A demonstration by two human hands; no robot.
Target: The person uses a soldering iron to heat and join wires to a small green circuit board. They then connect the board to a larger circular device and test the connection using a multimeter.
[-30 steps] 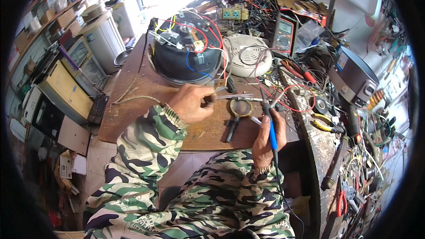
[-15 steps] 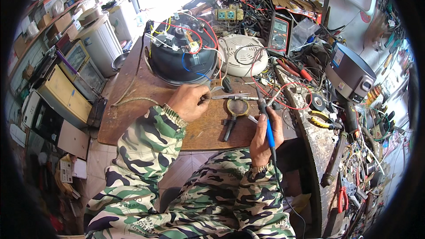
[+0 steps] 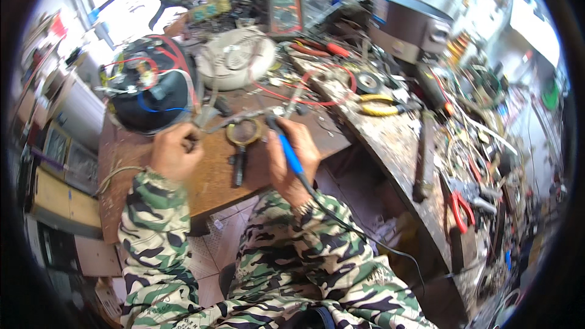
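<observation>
Blue corded tool [image 3: 290, 155] gripped in the right hand [image 3: 304, 153], tip pointing far; left hand [image 3: 175, 153], well left, curled, contents indiscernible.

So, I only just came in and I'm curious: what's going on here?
The person's right hand grips a blue-handled soldering iron. Their left hand, curled, is near a wired, black, dome-shaped appliance; blur hides whether that hand holds anything. Between the hands, a magnifying glass lies on the wooden table.
</observation>
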